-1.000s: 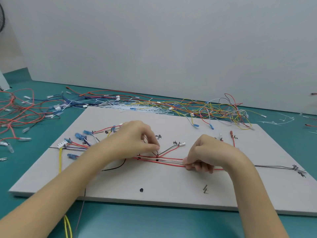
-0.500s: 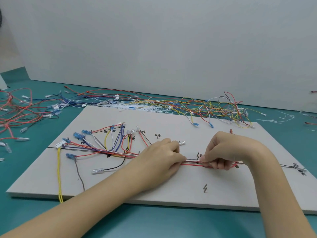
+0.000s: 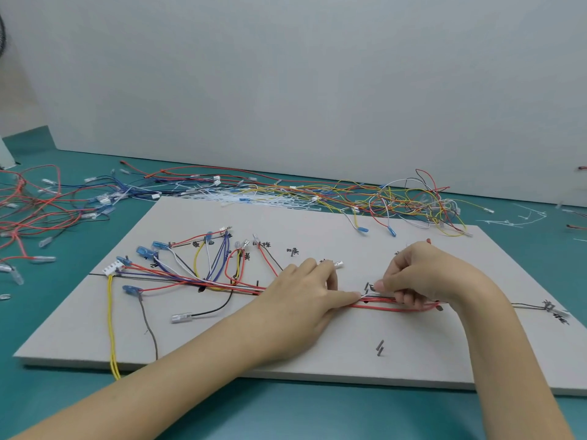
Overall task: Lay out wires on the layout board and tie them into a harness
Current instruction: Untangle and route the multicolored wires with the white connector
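Note:
A grey layout board [image 3: 317, 354] lies on the teal table, with pins and handwritten labels on it. A bundle of red, white and black wires [image 3: 386, 304] runs left to right along its middle. My left hand [image 3: 306, 300] lies on the bundle, pinching it between thumb and fingers at the centre. Just to the right, my right hand [image 3: 419, 277] grips the same bundle with curled fingers. Left of my hands the wires fan out [image 3: 203, 265] to blue terminals and a white connector [image 3: 111, 268]. A yellow wire [image 3: 111, 325] hangs over the board's front edge.
Loose wires lie tangled on the table at the far left [image 3: 35, 208] and behind the board [image 3: 397, 201]. White cable ties [image 3: 254, 198] are scattered at the board's back edge. A pair of pins [image 3: 379, 347] stands near the front. A white wall rises behind.
Both hands have slid right along the wire bundle. The fanned wires at the left, hidden by my left hand a second ago, are now uncovered.

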Motion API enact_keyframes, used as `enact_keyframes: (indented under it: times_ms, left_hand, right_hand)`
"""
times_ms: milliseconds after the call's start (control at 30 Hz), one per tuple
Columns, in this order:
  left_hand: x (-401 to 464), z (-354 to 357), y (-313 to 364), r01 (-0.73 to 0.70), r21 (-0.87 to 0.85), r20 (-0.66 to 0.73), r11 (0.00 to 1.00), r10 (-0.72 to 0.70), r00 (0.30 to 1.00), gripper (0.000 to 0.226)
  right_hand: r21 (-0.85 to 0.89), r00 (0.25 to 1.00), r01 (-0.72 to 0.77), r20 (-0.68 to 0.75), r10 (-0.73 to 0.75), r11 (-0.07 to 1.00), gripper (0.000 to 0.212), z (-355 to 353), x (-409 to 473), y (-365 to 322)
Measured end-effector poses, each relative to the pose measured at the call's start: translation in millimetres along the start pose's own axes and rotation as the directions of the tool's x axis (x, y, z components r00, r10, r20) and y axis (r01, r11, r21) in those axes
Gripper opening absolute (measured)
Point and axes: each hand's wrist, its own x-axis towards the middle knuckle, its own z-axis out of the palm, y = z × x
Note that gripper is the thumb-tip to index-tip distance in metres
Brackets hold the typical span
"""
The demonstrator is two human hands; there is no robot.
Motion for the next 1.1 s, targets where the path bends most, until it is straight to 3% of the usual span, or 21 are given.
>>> enact_keyframes:
  times_ms: [233,333,633,1100]
  left_hand:
    - [6,2,-2,0.014,0.011,0.044,1.0,-0.015,0.999,0.06]
    - [7,3,-3,0.001,0.001,0.042,1.0,-0.001,0.999,0.064]
    - [9,5,-4,-0.007,0.008,0.039,1.0,0.006,0.999,0.066]
    - [9,5,-4,-0.021,0.018,0.021,1.0,0.021,1.0,0.07]
  right_hand:
    - [-0.021,0.983,0.13,-0.128,-0.131,0.991,0.016,9,5,-2]
    - [0.084,0.967,0.219,-0.149,-0.205,0.972,0.013,13,6,-5]
    - [0.097,0.941,0.337,-0.034,-0.335,0.936,0.007,18,10,-7]
    - [0.024,0.931,0.363,0.041,-0.364,0.931,0.01,21,16,-9]
